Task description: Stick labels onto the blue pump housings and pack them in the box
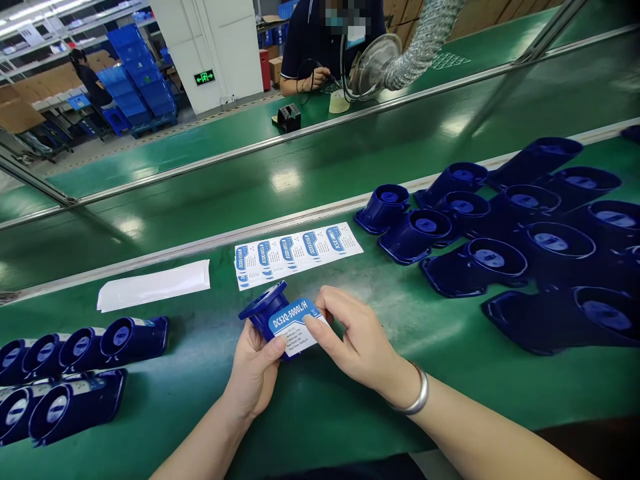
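Note:
My left hand [256,373] grips a dark blue plastic housing [263,310] from below, holding it just above the green bench. My right hand [350,340] pinches a blue and white label [294,323] reading "DCS2Q-5000L/H" and presses it against the housing's side. A sheet of several more such labels [297,252] lies flat on the bench just beyond my hands.
Several unlabelled blue housings [520,247] lie piled at the right. Labelled housings [75,373] lie in rows at the left. A white backing strip [155,285] lies at left centre. Beyond a metal rail [200,240], another person [320,47] works at the far bench beside an extraction hose [425,40].

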The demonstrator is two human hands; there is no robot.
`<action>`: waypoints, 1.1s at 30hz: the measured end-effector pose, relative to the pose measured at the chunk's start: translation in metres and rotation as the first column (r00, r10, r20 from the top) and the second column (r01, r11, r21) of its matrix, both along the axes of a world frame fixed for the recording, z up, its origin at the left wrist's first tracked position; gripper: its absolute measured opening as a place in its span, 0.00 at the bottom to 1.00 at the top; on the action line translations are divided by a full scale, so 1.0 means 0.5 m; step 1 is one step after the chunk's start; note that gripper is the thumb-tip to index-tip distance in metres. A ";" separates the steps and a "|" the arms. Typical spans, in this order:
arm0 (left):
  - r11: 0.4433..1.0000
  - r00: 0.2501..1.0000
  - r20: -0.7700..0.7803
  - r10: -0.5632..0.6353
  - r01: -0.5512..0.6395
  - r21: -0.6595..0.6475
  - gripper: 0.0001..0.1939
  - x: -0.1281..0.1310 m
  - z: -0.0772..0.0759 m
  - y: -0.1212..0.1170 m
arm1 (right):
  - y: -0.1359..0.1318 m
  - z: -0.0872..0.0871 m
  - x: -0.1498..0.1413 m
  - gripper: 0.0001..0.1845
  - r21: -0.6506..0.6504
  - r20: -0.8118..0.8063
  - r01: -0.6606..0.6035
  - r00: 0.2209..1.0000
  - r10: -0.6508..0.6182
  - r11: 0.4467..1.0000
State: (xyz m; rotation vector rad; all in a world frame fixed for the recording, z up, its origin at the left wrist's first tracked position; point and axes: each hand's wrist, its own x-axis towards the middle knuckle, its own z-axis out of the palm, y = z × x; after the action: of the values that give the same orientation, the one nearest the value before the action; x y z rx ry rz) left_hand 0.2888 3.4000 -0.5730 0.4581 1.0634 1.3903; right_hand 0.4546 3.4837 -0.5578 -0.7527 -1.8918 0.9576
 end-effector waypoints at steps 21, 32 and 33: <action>0.997 0.997 0.033 -0.071 0.071 0.005 0.41 -0.011 0.003 -0.020 | -0.021 -0.014 -0.032 0.20 -0.034 -0.120 -0.078 0.990 0.073 0.996; 0.984 0.975 0.151 -0.165 0.154 0.085 0.23 -0.028 0.009 -0.004 | -0.008 -0.041 -0.044 0.15 -0.472 -0.312 -0.045 0.943 -0.119 0.880; 0.983 0.963 0.201 -0.179 0.166 0.078 0.23 -0.025 0.014 0.000 | -0.005 -0.040 -0.042 0.15 -0.462 -0.324 -0.033 0.936 -0.134 0.886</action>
State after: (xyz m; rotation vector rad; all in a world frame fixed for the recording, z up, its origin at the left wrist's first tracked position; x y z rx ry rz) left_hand 0.2761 3.4001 -0.5661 0.4291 0.7945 1.2866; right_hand 0.4336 3.4814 -0.5777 -0.8347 -1.3378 1.4328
